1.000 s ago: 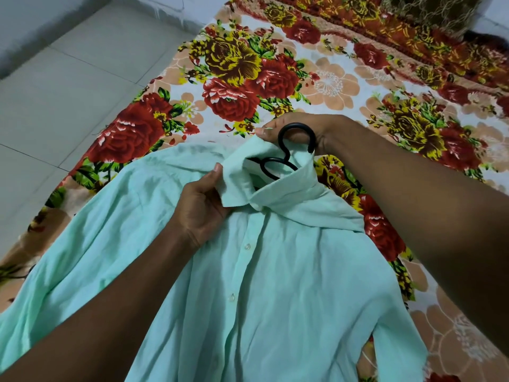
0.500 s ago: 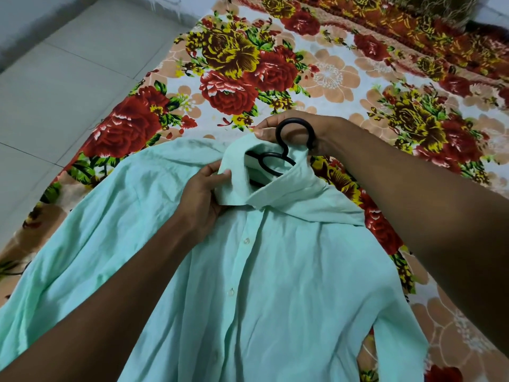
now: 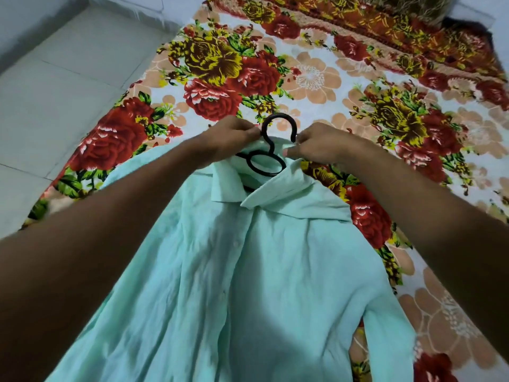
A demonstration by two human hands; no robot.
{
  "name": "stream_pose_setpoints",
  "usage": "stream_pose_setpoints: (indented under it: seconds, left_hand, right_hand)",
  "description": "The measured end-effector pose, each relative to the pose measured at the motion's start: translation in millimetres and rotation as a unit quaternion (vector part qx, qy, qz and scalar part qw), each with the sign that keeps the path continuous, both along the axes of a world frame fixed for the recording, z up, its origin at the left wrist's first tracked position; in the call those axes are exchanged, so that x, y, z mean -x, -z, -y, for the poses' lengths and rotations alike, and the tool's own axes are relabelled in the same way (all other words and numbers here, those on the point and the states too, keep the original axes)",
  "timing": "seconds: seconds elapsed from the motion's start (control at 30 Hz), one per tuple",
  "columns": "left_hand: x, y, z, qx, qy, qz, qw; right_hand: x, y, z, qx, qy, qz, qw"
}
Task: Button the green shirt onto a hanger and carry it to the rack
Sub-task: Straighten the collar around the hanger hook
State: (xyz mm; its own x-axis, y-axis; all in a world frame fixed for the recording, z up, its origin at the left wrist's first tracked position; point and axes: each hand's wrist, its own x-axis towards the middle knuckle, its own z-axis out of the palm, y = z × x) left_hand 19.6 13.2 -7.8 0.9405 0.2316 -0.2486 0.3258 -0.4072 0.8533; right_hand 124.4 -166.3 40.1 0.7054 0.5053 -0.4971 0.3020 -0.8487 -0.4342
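Left hand (image 3: 230, 136) moved up off the collar front to the back of the collar, now pinching fabric just left of the hanger (image 3: 271, 153) hook; right hand (image 3: 316, 146) shifted from cupping the hook to pinching collar fabric just right of it. Both hands now flanking the hook, fingers curled on cloth, apparently settling the collar round the hanger neck. Hook standing free between them, no longer covered. Camera view also swung so the green shirt (image 3: 248, 271) sits more centred. Shirt lying front-up on the floral bedsheet (image 3: 316, 78), hanger inside, black hook and loop poking out of the neck opening. Placket looks closed down the visible front, small buttons faintly showing; top collar button hard to judge, collar points spread. Progress estimate: hanger in, buttoning mostly or fully done, collar tidy under way. Left to do: lift by the hook, carry to the rack. Rack not in view. Tiled floor (image 3: 55, 92) at left.
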Motion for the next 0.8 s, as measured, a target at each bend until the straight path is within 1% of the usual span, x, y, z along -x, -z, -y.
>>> stream_pose_setpoints:
  seconds: [0.07,0.13,0.23,0.27,0.33,0.4,0.5,0.57,0.67,0.8]
  left_hand:
    - [-7,3,-3,-0.02,0.036,0.0,0.999]
    - [-5,4,-9,-0.022,0.055,0.012,0.998]
    - [-5,6,-13,-0.02,0.069,0.025,0.997]
    - [-7,8,-11,-0.022,0.077,0.032,0.996]
    - [-5,12,-12,-0.026,0.085,0.06,0.994]
    - [-4,13,-12,-0.01,0.105,0.079,0.991]
    - [-2,10,-16,0.03,0.138,0.094,0.985]
    - [1,7,-19,0.015,0.153,0.113,0.982]
    - [2,3,-21,-0.02,0.174,0.113,0.978]
    - [-2,6,-24,-0.037,0.145,0.103,0.983]
  right_hand:
    - [6,-2,9,0.025,0.01,0.046,0.999]
    - [11,1,14,-0.01,0.049,0.02,0.999]
    - [19,3,20,-0.079,0.136,-0.049,0.986]
    - [19,6,24,-0.112,0.171,-0.081,0.976]
    - [20,12,26,-0.173,0.246,-0.155,0.941]
    - [22,16,30,-0.205,0.302,-0.209,0.907]
    - [26,19,34,-0.198,0.318,-0.233,0.897]
    - [28,18,34,-0.198,0.323,-0.237,0.894]
    - [29,14,33,-0.197,0.324,-0.243,0.893]
    - [33,10,28,-0.2,0.332,-0.256,0.885]
